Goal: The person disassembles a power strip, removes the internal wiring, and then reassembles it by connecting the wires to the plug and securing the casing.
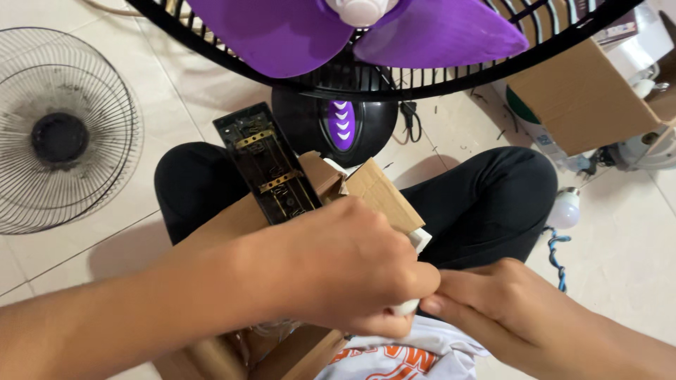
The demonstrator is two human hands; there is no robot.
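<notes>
A small white part [407,307] sits pinched where the two hands meet, low in the view over the person's lap, just above the hem of a white shirt with orange print [412,357]. Only a sliver of it shows, so its kind cannot be told. The left hand [338,271] is curled into a loose fist over it, fingers pressed together and wrapped round the part, the knuckles also resting against a cardboard box [377,190] that lies across the lap. The right hand [493,302] comes in from the side with thumb and fingertips closed on the same white part, so both hands grip it at once.

To do this well, I judge the left hand should hold steady as the anchor while the right makes any small turn or pull, keeping the grip close to the join so nothing slips.

A black switch panel with brass contact strips [266,165] lies tilted on the box, just beyond the left hand. Further out stand the fan's black base [334,127], its purple blades [282,32] inside the rear guard, a detached wire grille [60,127] on the tiled floor, a white bulb [565,209] beside the right knee, and another open carton [584,95]
</notes>
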